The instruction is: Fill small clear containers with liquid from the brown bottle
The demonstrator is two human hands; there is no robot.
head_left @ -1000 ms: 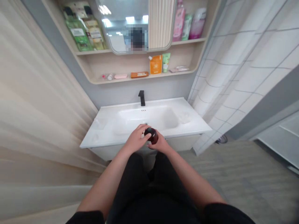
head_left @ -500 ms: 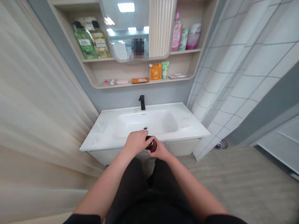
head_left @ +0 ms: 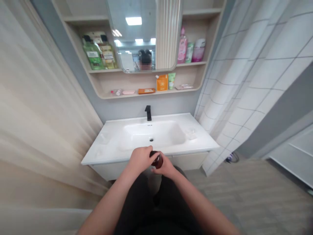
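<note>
A small dark-brown bottle (head_left: 158, 162), glossy and with a dark top, is held in front of me at the near edge of the sink counter. My right hand (head_left: 168, 167) wraps round its body from the right. Over the dark top lies my left hand (head_left: 139, 161), its fingers closed round that end. The fingers cover much of the bottle, and no label can be read. Just beyond the hands is a white sink basin (head_left: 132, 136) with a black faucet (head_left: 148, 113) behind it.
A wall cabinet (head_left: 107, 75) with a mirror holds green and yellow bottles (head_left: 100, 55), pink and purple bottles (head_left: 190, 52), and an orange pouch (head_left: 162, 83). Clear small items (head_left: 191, 133) rest on the counter's right. Curtains (head_left: 49, 114) hang at left; a white tiled surface (head_left: 234, 98) stands right.
The view has tilted up a little, so the cabinet and sink sit lower in the picture. Both hands keep their hold on the bottle.
</note>
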